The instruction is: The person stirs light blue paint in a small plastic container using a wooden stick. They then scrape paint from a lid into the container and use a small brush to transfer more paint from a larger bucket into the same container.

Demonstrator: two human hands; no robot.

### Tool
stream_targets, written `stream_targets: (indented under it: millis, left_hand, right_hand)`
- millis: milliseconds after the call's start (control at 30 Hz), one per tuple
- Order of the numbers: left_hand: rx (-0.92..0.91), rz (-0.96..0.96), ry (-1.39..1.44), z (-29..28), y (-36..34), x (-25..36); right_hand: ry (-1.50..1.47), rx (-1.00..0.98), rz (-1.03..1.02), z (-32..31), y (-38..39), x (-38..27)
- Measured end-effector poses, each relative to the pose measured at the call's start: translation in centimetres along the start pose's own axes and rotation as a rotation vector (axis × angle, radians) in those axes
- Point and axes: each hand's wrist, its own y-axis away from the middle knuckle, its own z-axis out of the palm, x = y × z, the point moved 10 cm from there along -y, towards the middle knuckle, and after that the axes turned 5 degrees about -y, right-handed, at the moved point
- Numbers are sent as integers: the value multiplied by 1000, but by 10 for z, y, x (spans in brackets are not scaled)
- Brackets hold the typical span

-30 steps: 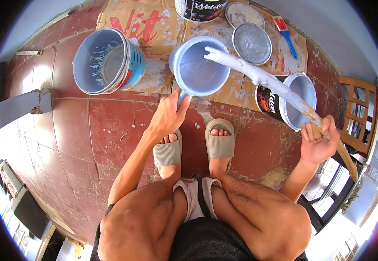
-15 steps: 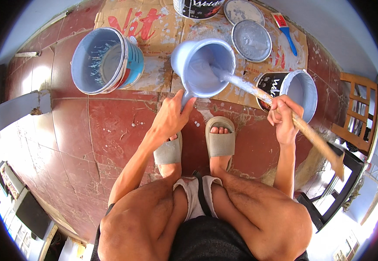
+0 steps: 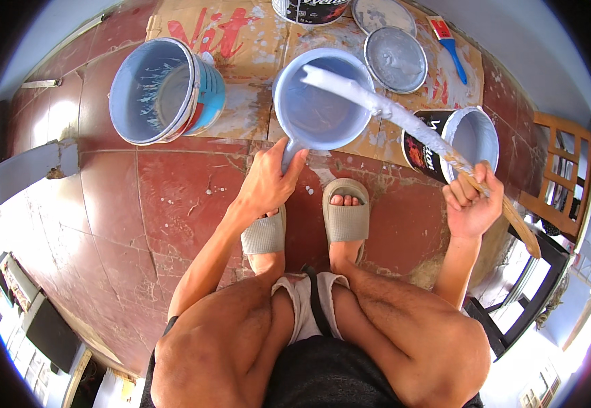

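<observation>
Up comes the wooden stick (image 3: 418, 129), its thickly coated end lifted out of the paint and now lying in view across the mouth of the pale blue dipper (image 3: 287, 112), as the right hand (image 3: 473, 204) swings outward! Head view: the hands are well apart, the right wrapped around the stick's bare wood, the left (image 3: 268, 178) clamped on the dipper's handle. Whether stick and rim touch, I can't tell. Dipper sits front and centre, over the edge of paint-splashed cardboard (image 3: 244, 102). Turquoise bucket (image 3: 212, 92) off to the left, dark-labelled bucket (image 3: 423, 146) to the right, behind the stick, and beyond, a smeared lid (image 3: 396, 60) near a blue-handled brush (image 3: 452, 54).
</observation>
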Motion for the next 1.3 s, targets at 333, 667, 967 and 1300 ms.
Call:
stream_targets:
  millis: [333,667,967,1300]
  left_hand:
    - [0,29,-68,1,-4,2]
    - [14,65,-4,2,-2,14]
    - [-42,35,-60,6,-5,4]
    - [-71,57,-41,30,-10,1]
  right_hand:
    - [934,-466,-762,86,27,-8]
    - [131,-284,27,38,-12,45]
    - [466,-307,-417,50,6,-6]
    - [421,-377,-237,69,-10,28]
